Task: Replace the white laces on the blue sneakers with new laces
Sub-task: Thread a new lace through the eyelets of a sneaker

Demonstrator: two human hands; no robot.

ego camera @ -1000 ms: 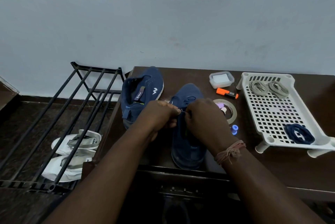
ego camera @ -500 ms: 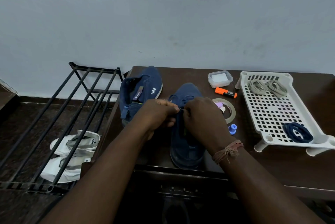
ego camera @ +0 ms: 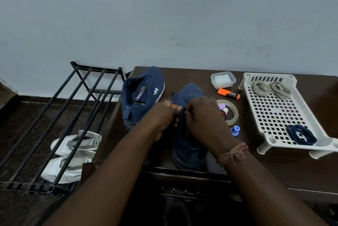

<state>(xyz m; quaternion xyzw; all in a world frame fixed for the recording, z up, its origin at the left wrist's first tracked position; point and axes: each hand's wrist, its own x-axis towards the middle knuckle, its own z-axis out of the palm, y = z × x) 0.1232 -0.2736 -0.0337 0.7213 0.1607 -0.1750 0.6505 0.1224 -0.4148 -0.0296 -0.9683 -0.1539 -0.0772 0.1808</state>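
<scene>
Both hands [ego camera: 165,116] [ego camera: 203,117] pinch lace over sneaker [ego camera: 189,145] at table [ego camera: 274,174] edge.

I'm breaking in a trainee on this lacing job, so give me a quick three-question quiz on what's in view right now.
1. True or false: both hands work at the sneaker nearer the person.
2. What lies in the near corner of the white tray? A) grey laces B) dark blue lace bundle C) marker
3. What lies between the lidded box and the tape roll?

Key:
1. True: left hand and right hand meet over the near sneaker.
2. B: dark blue lace bundle, white tray.
3. Orange marker, between lidded box and tape roll.
</scene>
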